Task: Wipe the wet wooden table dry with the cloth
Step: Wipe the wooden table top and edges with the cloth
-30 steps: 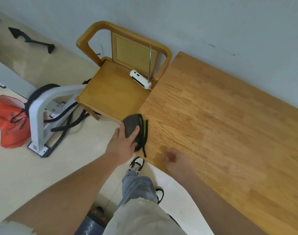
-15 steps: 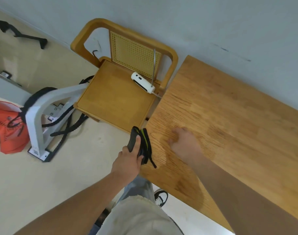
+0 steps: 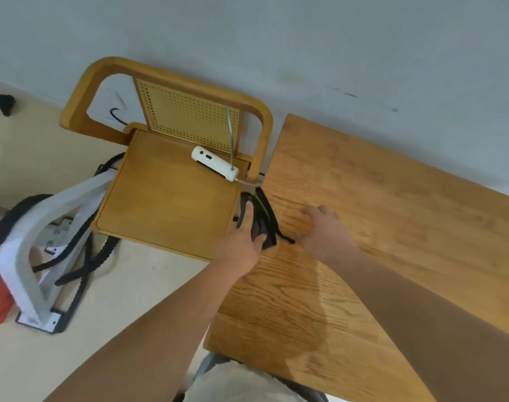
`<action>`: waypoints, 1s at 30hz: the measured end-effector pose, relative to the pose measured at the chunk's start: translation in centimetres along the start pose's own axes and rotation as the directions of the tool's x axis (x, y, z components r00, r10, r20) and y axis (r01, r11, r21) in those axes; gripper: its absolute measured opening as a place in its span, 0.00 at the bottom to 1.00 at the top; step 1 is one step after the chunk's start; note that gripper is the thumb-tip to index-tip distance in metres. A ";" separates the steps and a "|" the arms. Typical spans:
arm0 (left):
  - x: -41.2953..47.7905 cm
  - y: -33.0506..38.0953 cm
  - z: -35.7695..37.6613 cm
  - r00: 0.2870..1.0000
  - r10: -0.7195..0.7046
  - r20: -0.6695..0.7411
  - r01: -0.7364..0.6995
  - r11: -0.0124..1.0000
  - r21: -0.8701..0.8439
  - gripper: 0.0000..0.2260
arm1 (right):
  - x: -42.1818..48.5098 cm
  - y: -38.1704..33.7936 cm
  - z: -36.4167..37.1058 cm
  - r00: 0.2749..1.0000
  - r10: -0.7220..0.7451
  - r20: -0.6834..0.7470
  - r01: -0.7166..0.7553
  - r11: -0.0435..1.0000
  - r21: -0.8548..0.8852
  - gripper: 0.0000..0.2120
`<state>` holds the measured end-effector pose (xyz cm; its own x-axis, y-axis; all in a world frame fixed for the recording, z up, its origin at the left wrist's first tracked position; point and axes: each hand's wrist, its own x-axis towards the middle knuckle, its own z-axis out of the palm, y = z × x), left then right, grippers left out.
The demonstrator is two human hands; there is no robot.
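I got a bright, evenly lit view under soft, diffuse light. A faint shadow lay on the wooden table (image 3: 334, 329) below the right forearm (image 3: 421, 309), with a pale sheen beside it. The edges bowed, and detail looked slightly soft.

Dark cloth (image 3: 262, 224) in left hand (image 3: 239, 251)

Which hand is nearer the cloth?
Left. The left hand grips the cloth at the left edge of the table. The right hand is open over the table, just right of the cloth, not holding it.
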<state>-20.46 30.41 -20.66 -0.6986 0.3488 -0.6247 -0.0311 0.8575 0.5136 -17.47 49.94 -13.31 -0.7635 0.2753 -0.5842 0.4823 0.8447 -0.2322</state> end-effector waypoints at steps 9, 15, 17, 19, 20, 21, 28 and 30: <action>-6.0 -5.6 3.1 0.983 -0.127 0.130 0.128 0.992 0.003 0.36 | 3.7 -2.9 -0.9 0.994 -0.105 0.030 0.107 0.990 -0.087 0.36; 0.8 -0.6 -0.9 0.996 -0.085 -0.005 0.085 0.993 0.079 0.31 | 6.9 -1.3 -4.2 0.996 -0.088 -0.028 0.083 0.986 -0.144 0.40; 3.1 1.5 -1.6 0.997 -0.076 -0.035 0.075 0.997 -0.011 0.32 | 7.9 -0.1 -5.1 0.999 -0.001 -0.036 -0.004 0.990 -0.140 0.44; 5.5 3.5 -2.2 0.995 -0.046 -0.086 0.043 0.999 -0.032 0.32 | 9.0 1.1 -5.6 0.995 0.090 -0.036 -0.094 0.989 -0.118 0.50; 6.5 4.3 -2.6 0.993 -0.019 -0.115 0.017 1.000 -0.017 0.32 | 9.5 1.5 -5.8 0.992 0.126 -0.028 -0.129 0.985 -0.111 0.54; 7.5 5.1 -3.0 0.990 0.012 -0.142 -0.011 1.000 0.008 0.33 | 9.9 1.9 -5.8 0.988 0.154 -0.016 -0.155 0.982 -0.109 0.56; 15.7 9.5 -6.2 0.948 0.195 -0.250 -0.144 0.967 0.209 0.26 | 11.6 2.6 -5.7 0.982 0.184 -0.030 -0.186 0.975 -0.117 0.59; 19.0 11.4 -7.8 0.948 0.216 -0.232 -0.172 0.965 0.195 0.25 | 11.8 2.6 -5.7 0.981 0.194 -0.024 -0.195 0.978 -0.079 0.58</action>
<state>-39.66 43.84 -22.11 -0.8352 0.4284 -0.3449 0.2300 0.8417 0.4885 -27.71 57.99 -16.36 -0.6656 0.4451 -0.5991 0.5869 0.8080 -0.0517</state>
